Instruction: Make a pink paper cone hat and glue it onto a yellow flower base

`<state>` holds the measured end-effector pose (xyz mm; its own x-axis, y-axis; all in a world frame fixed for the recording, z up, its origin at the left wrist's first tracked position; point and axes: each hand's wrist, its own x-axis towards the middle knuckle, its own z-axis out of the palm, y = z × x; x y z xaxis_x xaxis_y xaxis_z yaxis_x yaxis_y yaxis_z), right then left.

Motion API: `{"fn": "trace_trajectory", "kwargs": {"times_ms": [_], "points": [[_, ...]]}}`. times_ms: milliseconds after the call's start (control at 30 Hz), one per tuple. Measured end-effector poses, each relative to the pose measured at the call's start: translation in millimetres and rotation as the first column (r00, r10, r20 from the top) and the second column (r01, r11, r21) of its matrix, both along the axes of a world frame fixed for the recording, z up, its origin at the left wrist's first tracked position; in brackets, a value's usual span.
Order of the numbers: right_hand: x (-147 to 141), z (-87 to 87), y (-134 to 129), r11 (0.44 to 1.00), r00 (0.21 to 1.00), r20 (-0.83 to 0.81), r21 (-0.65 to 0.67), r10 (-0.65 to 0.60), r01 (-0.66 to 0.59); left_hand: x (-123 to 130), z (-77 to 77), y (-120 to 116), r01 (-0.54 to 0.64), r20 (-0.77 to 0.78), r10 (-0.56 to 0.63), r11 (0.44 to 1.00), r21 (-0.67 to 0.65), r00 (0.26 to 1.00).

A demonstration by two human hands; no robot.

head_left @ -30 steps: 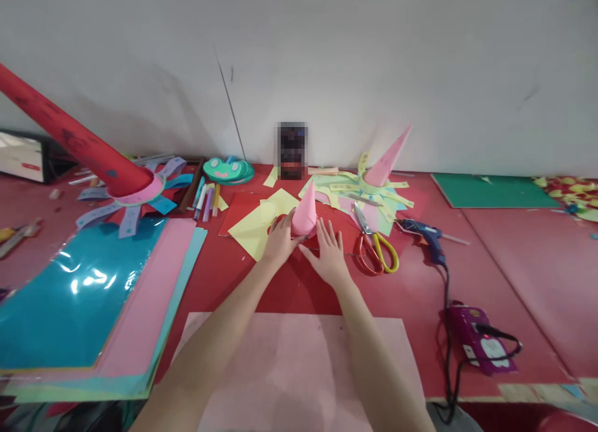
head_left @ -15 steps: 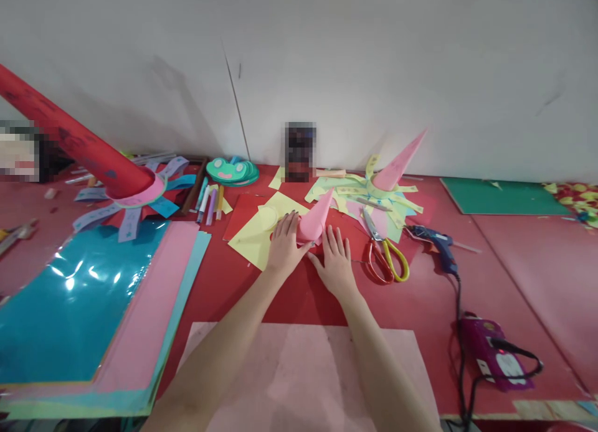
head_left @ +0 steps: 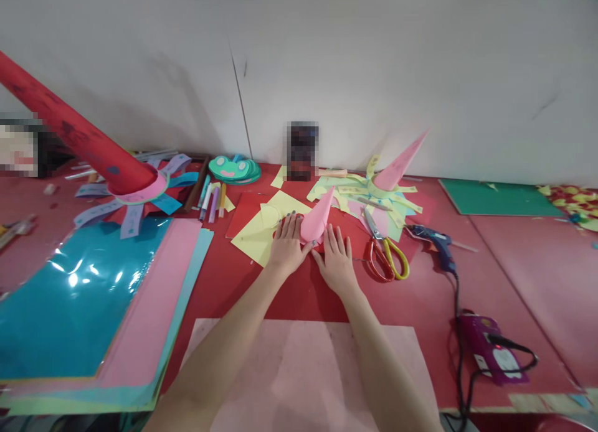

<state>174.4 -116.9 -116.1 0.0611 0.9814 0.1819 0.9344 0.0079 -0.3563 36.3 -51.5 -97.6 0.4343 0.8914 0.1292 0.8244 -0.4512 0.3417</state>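
Note:
A small pink paper cone [head_left: 317,216] stands tilted to the right at the middle of the table. My left hand [head_left: 286,248] lies flat at its left side, fingers stretched out over a yellow sheet [head_left: 252,233]. At the cone's right base rests my right hand [head_left: 337,258], palm down with the fingers spread, on red paper [head_left: 357,231]. Both thumbs meet the near side of the base, and the hands hide part of its lower edge. Close to the right hand lie scissors [head_left: 387,258] with one red and one yellow handle.
Right: a blue glue gun [head_left: 436,244], its cord running to a purple box [head_left: 494,348]. Behind, a pink cone [head_left: 402,162] with yellow strips. Left: a large red cone [head_left: 84,133], markers [head_left: 213,201], frog-face cutouts [head_left: 233,169] and stacked coloured sheets [head_left: 84,301]. A pink sheet [head_left: 303,370] lies in front.
Both hands stay around the pink cone, with only slight shifts of the fingers and thumbs at its base. The whole view has moved slightly.

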Motion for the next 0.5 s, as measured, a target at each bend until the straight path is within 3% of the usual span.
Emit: {"fn": "trace_trajectory", "kwargs": {"times_ms": [500], "points": [[-1.1, -2.7, 0.3, 0.999, 1.000, -0.008, 0.020, -0.025, 0.025, -6.6, 6.3, 5.4, 0.043, 0.074, -0.036, 0.994, -0.098, 0.997]]}}
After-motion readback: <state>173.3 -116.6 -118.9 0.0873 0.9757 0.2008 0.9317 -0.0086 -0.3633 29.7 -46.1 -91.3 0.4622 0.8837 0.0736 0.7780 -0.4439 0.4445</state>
